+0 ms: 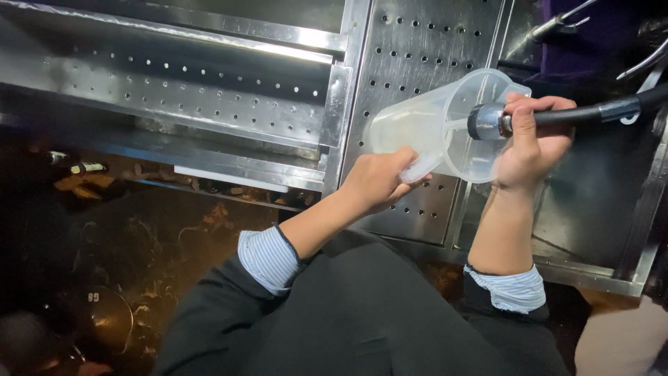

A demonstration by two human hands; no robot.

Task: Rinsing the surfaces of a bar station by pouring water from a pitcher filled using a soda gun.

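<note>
One clear plastic jug (435,125) lies tipped on its side over the perforated steel drainboard (417,49), mouth toward your right. Your left hand (379,181) is closed on its handle; your right hand (532,143) is wrapped around one black spray hose (591,113), its metal nozzle (487,122) inside the jug's mouth. One perforated steel shelf (174,90) sits to the left, and both striped cuffs (268,259) show.

Jug (435,122): translucent, smooth, slightly cloudy plastic; spray head (487,121) at the jug's mouth: dull ribbed metal collar on a matt black rubbery hose (584,113); perforated panel (424,49) behind the jug: brushed stainless steel, glossy in streaks; sleeve cuffs (268,259) below the jug: striped woven cloth.
</note>
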